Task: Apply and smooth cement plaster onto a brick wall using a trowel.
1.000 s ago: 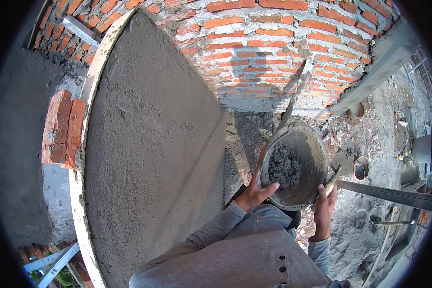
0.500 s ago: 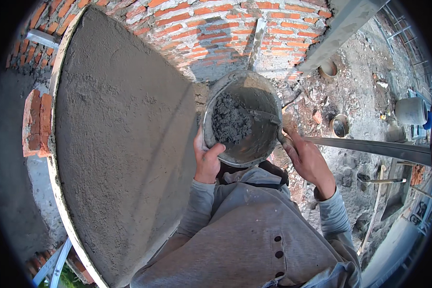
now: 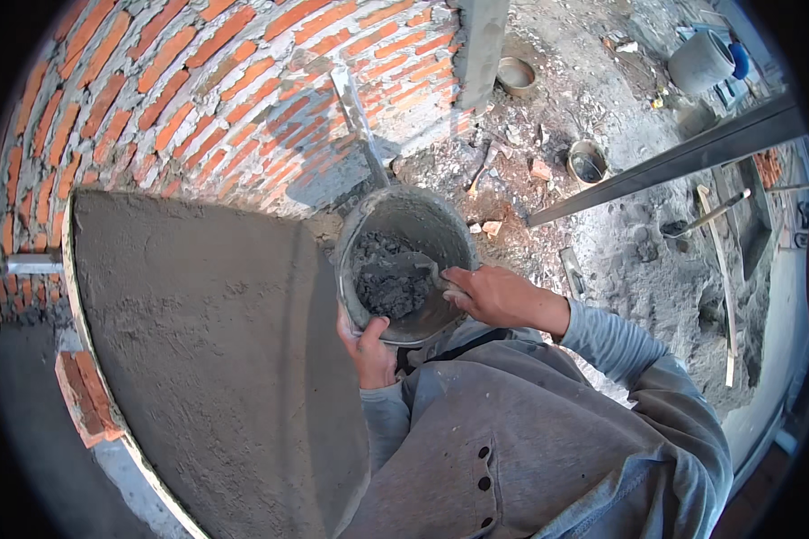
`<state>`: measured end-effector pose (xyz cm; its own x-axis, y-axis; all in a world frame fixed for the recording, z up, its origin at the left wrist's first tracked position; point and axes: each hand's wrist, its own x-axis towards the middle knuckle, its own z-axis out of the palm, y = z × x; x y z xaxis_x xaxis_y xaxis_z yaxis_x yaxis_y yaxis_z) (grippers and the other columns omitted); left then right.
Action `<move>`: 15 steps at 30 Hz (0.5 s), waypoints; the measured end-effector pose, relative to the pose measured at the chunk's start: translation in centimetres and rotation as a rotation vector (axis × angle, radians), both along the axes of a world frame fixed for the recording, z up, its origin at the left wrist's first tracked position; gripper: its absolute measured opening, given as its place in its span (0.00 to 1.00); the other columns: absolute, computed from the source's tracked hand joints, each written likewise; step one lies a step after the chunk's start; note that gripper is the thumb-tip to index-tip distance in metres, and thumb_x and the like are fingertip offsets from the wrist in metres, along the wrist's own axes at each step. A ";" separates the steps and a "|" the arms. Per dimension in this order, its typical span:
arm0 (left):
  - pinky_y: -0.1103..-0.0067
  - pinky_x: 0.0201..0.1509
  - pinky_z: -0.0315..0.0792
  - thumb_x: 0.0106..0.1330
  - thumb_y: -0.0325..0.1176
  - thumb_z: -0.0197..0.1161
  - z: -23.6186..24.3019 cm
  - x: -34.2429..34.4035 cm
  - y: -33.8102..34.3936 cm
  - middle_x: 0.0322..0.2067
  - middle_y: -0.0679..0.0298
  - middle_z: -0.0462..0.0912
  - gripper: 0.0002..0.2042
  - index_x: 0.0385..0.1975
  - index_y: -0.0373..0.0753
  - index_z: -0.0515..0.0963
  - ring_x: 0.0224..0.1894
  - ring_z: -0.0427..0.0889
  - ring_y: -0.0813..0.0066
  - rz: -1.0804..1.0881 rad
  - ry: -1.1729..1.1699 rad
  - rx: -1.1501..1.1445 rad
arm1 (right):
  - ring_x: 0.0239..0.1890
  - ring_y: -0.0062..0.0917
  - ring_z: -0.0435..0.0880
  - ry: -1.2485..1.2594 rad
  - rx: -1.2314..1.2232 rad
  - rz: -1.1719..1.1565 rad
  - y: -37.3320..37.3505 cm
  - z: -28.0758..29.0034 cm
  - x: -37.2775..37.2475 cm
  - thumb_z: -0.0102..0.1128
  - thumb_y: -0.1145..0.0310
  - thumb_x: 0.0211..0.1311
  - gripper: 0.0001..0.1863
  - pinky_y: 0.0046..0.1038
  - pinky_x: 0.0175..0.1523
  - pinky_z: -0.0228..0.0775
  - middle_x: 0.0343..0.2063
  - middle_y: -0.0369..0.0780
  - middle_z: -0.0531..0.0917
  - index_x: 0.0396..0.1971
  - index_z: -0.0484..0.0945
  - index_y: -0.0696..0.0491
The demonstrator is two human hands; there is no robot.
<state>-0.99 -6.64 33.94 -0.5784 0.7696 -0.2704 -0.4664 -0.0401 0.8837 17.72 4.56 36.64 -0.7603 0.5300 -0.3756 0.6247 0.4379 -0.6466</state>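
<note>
A mortar-caked bucket [image 3: 415,210] is tilted in front of my body, its mouth facing up toward me. My left hand [image 3: 370,352] grips its lower left rim, with the thumb over the edge. Grey wet mortar [image 3: 385,292] lies in clumps inside. At the right side of the mouth, my right hand [image 3: 496,297] is closed round the handle of a trowel [image 3: 410,264]. The trowel's blade reaches into the bucket over the mortar and is partly lost against it. To the left spreads a wide slab faced with grey mortar [image 3: 189,332], curved along its outer edge.
A rough brick wall [image 3: 180,99] rises ahead, with a grey post [image 3: 483,54] at its right end. A metal beam [image 3: 665,160] slants across the right. Rubble ground holds pails [image 3: 587,163], a large drum [image 3: 699,61] and a long-handled tool [image 3: 712,214]. Bricks [image 3: 87,395] sit against the slab's edge.
My view has turned to the right. My right hand has brought the trowel inward, from beyond the bucket's right rim to over its mouth. My left hand keeps its hold.
</note>
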 end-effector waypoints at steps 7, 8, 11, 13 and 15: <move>0.73 0.63 0.62 0.48 0.12 0.53 -3.5 3.2 3.6 0.57 0.53 0.69 0.34 0.62 0.28 0.61 0.58 0.71 0.63 -0.354 0.023 -0.171 | 0.40 0.45 0.79 0.324 -0.204 -0.555 -6.5 -7.2 10.3 0.49 0.53 0.67 0.22 0.42 0.45 0.70 0.37 0.51 0.80 0.47 0.71 0.58; 0.73 0.63 0.62 0.48 0.12 0.53 -4.2 3.7 4.3 0.57 0.53 0.69 0.34 0.62 0.28 0.61 0.58 0.71 0.63 -0.425 0.041 -0.170 | 0.36 0.41 0.81 0.423 -0.146 -0.647 -8.0 -8.4 11.1 0.50 0.54 0.67 0.21 0.39 0.42 0.72 0.35 0.47 0.80 0.47 0.71 0.57; 0.74 0.63 0.62 0.47 0.12 0.52 -5.7 6.1 5.7 0.58 0.54 0.68 0.35 0.62 0.29 0.60 0.58 0.69 0.63 -0.665 0.008 -0.224 | 0.26 0.25 0.77 0.358 -0.680 -0.983 -9.7 -3.0 15.1 0.53 0.58 0.66 0.21 0.28 0.33 0.70 0.27 0.39 0.78 0.52 0.70 0.56; 0.72 0.61 0.65 0.45 0.13 0.51 -6.4 8.6 6.9 0.56 0.54 0.69 0.35 0.62 0.30 0.61 0.57 0.71 0.62 -0.778 0.019 -0.211 | 0.23 0.21 0.74 0.453 -0.678 -1.169 -12.5 -5.1 17.4 0.54 0.59 0.66 0.22 0.25 0.30 0.68 0.25 0.36 0.75 0.55 0.69 0.56; 0.71 0.59 0.67 0.44 0.14 0.51 -6.5 11.9 8.4 0.55 0.53 0.70 0.35 0.61 0.31 0.62 0.56 0.72 0.61 -0.861 0.024 -0.192 | 0.20 0.17 0.70 0.528 -0.644 -1.419 -14.8 -6.6 19.5 0.56 0.62 0.64 0.26 0.22 0.26 0.65 0.21 0.31 0.72 0.60 0.66 0.54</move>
